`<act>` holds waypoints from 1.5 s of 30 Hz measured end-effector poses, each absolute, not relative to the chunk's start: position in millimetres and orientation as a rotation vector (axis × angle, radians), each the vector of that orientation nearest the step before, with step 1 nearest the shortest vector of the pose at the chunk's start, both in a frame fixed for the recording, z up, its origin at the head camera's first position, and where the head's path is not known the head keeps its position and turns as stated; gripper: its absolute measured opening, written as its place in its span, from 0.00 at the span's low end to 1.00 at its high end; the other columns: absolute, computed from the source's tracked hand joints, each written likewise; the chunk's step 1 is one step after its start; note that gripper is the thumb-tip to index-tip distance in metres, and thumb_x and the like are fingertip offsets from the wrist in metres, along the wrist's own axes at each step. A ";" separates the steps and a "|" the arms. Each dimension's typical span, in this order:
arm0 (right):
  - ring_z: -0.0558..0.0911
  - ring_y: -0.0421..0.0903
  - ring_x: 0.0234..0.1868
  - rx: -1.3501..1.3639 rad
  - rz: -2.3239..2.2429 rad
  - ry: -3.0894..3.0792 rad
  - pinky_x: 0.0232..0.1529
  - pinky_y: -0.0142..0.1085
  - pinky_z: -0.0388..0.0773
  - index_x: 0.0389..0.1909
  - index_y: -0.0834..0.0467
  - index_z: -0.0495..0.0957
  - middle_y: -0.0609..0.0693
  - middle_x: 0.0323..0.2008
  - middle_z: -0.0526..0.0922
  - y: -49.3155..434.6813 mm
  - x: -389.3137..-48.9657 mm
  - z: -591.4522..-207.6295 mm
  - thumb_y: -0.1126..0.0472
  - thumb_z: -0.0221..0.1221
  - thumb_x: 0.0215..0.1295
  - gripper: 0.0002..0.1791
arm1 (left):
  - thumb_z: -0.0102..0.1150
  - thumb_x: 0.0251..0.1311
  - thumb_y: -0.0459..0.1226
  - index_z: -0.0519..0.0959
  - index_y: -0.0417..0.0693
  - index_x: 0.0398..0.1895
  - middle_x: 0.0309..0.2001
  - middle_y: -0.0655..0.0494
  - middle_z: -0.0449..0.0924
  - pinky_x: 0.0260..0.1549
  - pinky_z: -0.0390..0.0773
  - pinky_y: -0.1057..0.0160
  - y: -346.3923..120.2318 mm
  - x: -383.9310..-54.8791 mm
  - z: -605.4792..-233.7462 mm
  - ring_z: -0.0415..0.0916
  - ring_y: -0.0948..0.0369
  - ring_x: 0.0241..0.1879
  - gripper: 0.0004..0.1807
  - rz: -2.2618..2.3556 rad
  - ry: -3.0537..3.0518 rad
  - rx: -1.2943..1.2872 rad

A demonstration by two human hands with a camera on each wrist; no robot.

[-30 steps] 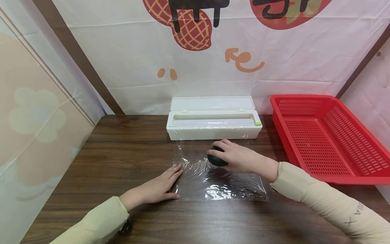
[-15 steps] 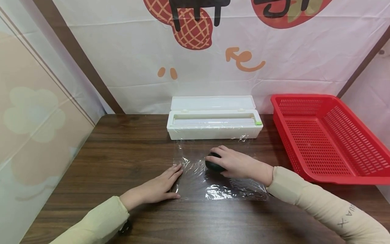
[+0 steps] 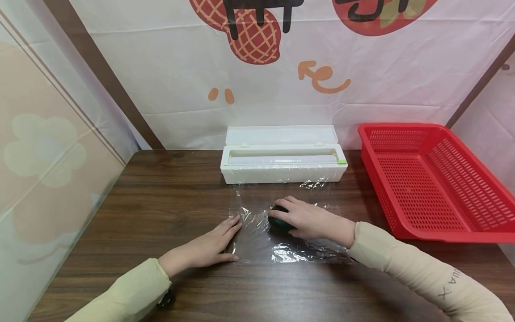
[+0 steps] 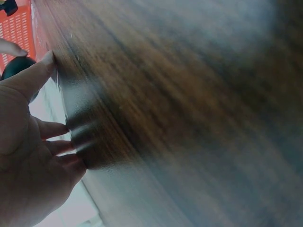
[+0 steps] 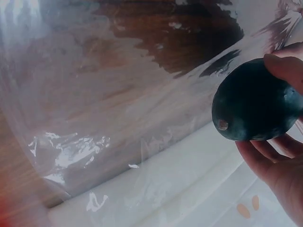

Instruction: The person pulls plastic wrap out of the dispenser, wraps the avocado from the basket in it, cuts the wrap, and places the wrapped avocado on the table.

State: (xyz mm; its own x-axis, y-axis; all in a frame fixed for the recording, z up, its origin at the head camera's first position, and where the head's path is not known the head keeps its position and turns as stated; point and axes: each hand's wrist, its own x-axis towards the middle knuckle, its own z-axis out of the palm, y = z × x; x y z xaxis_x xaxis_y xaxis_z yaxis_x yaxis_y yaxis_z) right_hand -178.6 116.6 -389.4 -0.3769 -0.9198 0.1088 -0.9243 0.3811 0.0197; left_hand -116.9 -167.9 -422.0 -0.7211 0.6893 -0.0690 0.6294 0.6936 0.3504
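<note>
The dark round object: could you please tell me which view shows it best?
The right wrist view: the dark round object looks large, with a small brownish spot visible. The head view shows it smaller, partly covered by the right hand; the left wrist view has it partly behind the left hand.

Glossy, crinkled plastic film (image 3: 286, 253); smooth dark round object (image 5: 253, 104); wood-grained table (image 3: 165, 192).

Dark wood-grain table (image 3: 169, 188), white printed backdrop (image 3: 265, 109) behind it (peanut-looking cartoon (image 3: 255, 40) included, lol). Left wall (image 3: 22, 80) has a big pale flower (image 3: 46, 147).
</note>
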 end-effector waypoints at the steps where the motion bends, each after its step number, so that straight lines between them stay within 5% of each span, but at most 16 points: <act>1: 0.70 0.54 0.52 1.691 0.062 -2.524 0.49 0.43 0.74 0.59 0.57 0.67 0.60 0.54 0.69 116.7 -178.6 -390.0 0.60 0.69 0.42 0.39 | 0.57 0.57 0.48 0.56 0.29 0.64 0.68 0.36 0.49 0.62 0.54 0.48 -167.7 -117.0 -421.9 0.45 0.43 0.67 0.41 0.452 2.708 1.067; 18: 0.70 0.53 0.55 1.660 0.184 -2.556 0.56 0.41 0.69 0.60 0.65 0.62 0.58 0.54 0.70 117.0 -181.4 -395.8 0.62 0.69 0.42 0.42 | 0.59 0.55 0.48 0.57 0.29 0.63 0.67 0.35 0.49 0.61 0.56 0.47 -167.7 -114.1 -418.1 0.45 0.42 0.67 0.41 0.479 2.722 1.040; 45: 0.69 0.51 0.55 1.653 0.211 -2.608 0.55 0.41 0.70 0.59 0.63 0.64 0.56 0.55 0.69 119.6 -180.6 -394.2 0.56 0.70 0.44 0.41 | 0.62 0.51 0.50 0.59 0.33 0.62 0.63 0.37 0.55 0.57 0.63 0.48 -176.8 -117.4 -414.9 0.52 0.45 0.64 0.42 0.499 2.791 1.006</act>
